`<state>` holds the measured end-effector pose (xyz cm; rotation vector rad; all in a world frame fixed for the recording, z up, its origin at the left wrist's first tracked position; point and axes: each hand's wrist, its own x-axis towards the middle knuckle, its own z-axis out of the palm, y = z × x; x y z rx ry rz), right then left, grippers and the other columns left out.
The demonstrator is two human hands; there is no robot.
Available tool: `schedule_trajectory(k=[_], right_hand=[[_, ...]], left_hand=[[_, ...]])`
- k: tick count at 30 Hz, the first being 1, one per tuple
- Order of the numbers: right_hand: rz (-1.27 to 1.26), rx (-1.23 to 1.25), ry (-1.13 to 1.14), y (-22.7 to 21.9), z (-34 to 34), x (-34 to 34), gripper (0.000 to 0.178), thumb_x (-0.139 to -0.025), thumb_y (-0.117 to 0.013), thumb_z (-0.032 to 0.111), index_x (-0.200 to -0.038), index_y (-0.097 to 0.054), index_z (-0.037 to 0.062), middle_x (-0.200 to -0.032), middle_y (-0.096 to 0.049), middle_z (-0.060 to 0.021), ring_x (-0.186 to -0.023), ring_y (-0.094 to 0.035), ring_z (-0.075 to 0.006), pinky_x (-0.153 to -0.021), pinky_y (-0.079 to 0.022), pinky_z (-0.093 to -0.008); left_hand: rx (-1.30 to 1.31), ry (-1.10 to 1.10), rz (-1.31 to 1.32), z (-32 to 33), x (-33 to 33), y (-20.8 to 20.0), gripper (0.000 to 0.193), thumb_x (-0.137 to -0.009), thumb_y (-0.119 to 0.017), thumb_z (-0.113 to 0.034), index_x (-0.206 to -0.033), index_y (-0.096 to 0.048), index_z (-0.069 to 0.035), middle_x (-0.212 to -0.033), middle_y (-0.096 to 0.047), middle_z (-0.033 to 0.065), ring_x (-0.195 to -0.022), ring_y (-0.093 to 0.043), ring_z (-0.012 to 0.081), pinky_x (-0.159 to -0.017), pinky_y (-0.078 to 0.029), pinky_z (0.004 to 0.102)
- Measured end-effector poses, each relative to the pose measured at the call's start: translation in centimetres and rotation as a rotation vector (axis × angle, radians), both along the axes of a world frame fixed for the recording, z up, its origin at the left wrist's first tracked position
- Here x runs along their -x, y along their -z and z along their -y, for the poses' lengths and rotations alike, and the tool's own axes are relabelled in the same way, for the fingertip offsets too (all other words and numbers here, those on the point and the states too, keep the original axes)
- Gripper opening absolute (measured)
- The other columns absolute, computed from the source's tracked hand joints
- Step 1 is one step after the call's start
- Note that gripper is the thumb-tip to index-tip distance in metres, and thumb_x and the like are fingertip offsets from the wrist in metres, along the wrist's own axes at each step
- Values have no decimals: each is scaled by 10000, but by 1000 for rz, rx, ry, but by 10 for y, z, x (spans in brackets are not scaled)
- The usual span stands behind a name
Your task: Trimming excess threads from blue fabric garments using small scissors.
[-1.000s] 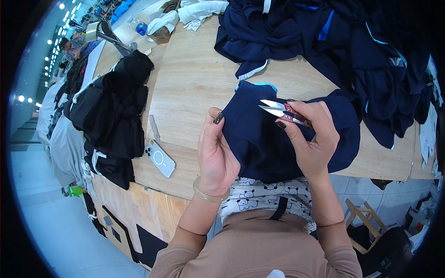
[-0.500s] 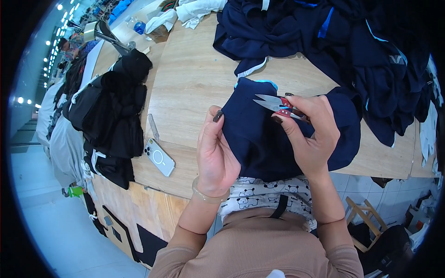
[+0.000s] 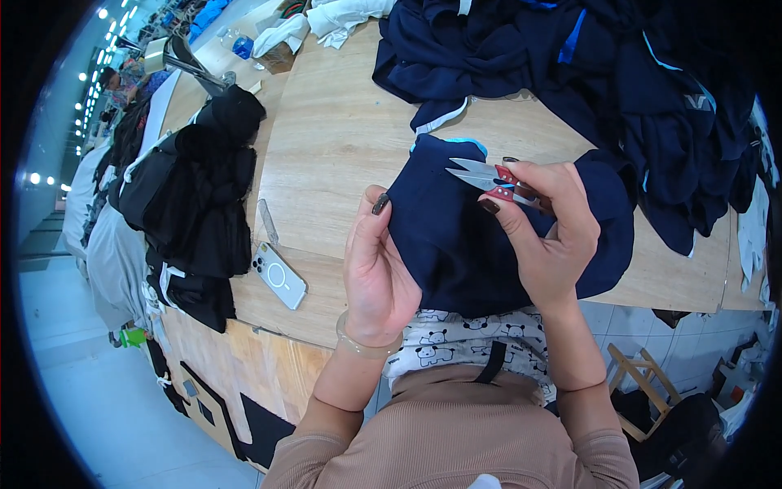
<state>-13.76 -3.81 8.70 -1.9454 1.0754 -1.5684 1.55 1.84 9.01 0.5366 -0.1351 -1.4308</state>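
Since a moment ago the thread snips (image 3: 487, 177) have edged a little higher and further from the person's body, while both hands stay over the same patch of cloth. Her right hand (image 3: 544, 236) is closed around the red handles of the snips, thumb and forefinger pinching them, the two silver blades pointing left and standing slightly apart above the navy garment (image 3: 456, 236). That garment lies on the near edge of the wooden table (image 3: 342, 138) and hangs over it toward her lap. Her left hand (image 3: 376, 273) grips the garment's left edge, thumb on top and fingers curled beneath, holding the fabric taut; a pale bangle (image 3: 362, 342) sits on that wrist. Whether the blade tips touch the cloth is hard to tell from this angle. Just left of the left hand, a white phone (image 3: 279, 275) lies flat on the table with a clear ruler (image 3: 266, 222) beside it. Further left a heap of black clothing (image 3: 195, 196) drapes over the table's edge, and a large pile of navy garments (image 3: 619, 81) covers the far right side.
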Motion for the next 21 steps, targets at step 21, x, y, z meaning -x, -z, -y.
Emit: schedule_trajectory(k=[21], right_hand=[[-3,4,-17,-3,-1,-2,293,-660,-760,37,-927,-640,35,-748,-620,-66,-662,-517,-186,-582,-398,-270]], left_hand=[[-19,2,-33,-2,-2,1,171,-956,-356,-94,-1087,-454,-45,-1147,-575,127,-1070,-568,189,-950,-446,325]])
